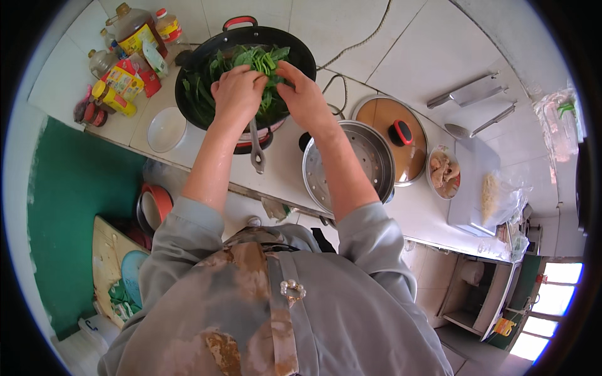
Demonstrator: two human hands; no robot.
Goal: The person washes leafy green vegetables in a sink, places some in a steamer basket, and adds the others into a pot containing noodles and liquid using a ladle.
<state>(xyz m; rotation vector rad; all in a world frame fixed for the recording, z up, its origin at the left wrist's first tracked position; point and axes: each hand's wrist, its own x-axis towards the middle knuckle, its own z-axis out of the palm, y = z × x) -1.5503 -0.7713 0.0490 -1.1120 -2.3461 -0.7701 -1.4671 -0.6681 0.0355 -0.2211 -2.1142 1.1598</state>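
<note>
A black electric wok (pixel 301 44) with red-lined handles holds green leafy vegetables (pixel 202 96) in it. Over its middle, my left hand (pixel 239 94) and my right hand (pixel 303 101) face each other around a bunch of green stems and leaves (pixel 265 61). The fingers of both are bent at the greens; how firmly each one grips is hard to tell. The handle of a metal utensil (pixel 257 152) sticks out over the near rim, below my left hand. A steel steamer pot with a perforated tray (pixel 369 155) stands beneath my right forearm.
Oil bottles (pixel 136 33), seasoning packets and jars crowd the counter's left end, near a white plate (pixel 167 129). A glass lid (pixel 414 162) leans by the steamer, with a bowl of meat (pixel 443 174) beyond. A cord (pixel 362 44) runs behind. A cleaver (pixel 475 91) and ladle hang right.
</note>
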